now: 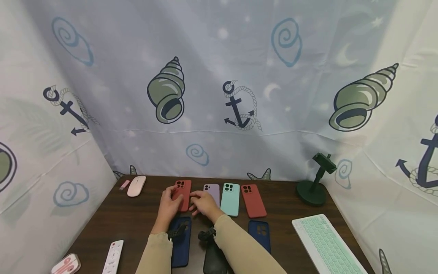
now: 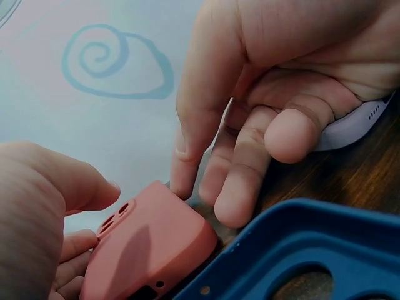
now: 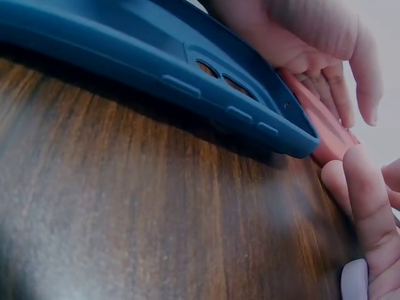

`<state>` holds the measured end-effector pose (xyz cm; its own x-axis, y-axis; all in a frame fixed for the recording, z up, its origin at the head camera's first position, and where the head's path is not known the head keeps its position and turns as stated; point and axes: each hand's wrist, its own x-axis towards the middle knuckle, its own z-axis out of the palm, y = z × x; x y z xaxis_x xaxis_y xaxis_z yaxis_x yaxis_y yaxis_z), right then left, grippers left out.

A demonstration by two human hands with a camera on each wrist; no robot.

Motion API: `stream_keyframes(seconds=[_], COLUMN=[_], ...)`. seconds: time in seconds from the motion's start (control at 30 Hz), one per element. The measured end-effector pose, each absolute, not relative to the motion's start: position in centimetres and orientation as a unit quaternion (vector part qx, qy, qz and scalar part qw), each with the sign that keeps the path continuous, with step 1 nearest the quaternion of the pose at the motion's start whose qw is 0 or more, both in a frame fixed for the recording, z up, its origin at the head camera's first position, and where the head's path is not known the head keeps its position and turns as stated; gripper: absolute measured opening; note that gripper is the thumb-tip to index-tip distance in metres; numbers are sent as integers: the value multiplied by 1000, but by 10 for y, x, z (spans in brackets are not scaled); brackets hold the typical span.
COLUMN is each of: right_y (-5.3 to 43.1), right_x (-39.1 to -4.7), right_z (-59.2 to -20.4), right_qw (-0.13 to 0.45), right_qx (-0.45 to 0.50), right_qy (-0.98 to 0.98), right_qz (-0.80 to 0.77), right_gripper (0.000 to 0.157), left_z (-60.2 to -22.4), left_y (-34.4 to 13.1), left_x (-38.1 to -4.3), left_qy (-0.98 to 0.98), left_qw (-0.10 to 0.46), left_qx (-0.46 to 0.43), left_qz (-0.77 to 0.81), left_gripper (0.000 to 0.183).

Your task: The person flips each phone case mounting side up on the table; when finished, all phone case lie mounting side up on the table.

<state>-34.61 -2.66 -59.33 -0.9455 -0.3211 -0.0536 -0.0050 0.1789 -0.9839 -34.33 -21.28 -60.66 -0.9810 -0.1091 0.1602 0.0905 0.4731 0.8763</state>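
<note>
A red phone case lies on the dark wooden table between my two hands, its camera cutouts at the far end. My left hand is at its left side, fingers by the edge and thumb spread over its back. The left wrist view shows that thumb raised above the red case. Close to the opposite edge is my right hand, with loosely bent fingers right at the case. Nearer to me, under the left wrist, lies a dark blue phone case, hollow side up.
Purple, mint and second red phone cases lie to the right, above another blue case. A mouse, remote, earbud-style case, keyboard and green stand surround them. A black object sits between my forearms.
</note>
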Motion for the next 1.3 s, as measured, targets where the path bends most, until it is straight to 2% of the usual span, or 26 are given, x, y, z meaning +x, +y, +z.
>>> stream_keyframes(seconds=[0.33,0.7,0.97,1.2,1.3], right_y=[-24,-25,-23,-20,-20], right_x=[-344,-344,-343,-343,-344], right_z=[-592,-592,-593,-593,-593], right_qw=[127,111,117,127,128], right_qx=[-121,-124,-133,-116,-118], right_qy=[743,738,731,721,732], right_qz=[-646,-654,-659,-672,-659], right_gripper=[39,47,47,30,30], left_z=[-602,-598,-593,-583,-579], left_y=[-213,-205,-203,-203,-203], left_x=[-345,-344,-341,-336,-335], left_qy=[-864,-890,-899,-893,-884], left_qw=[96,60,52,32,17], left_qx=[1,7,12,-4,-13], left_qz=[-495,-451,-435,-449,-468], left_gripper=[66,84,77,67,61])
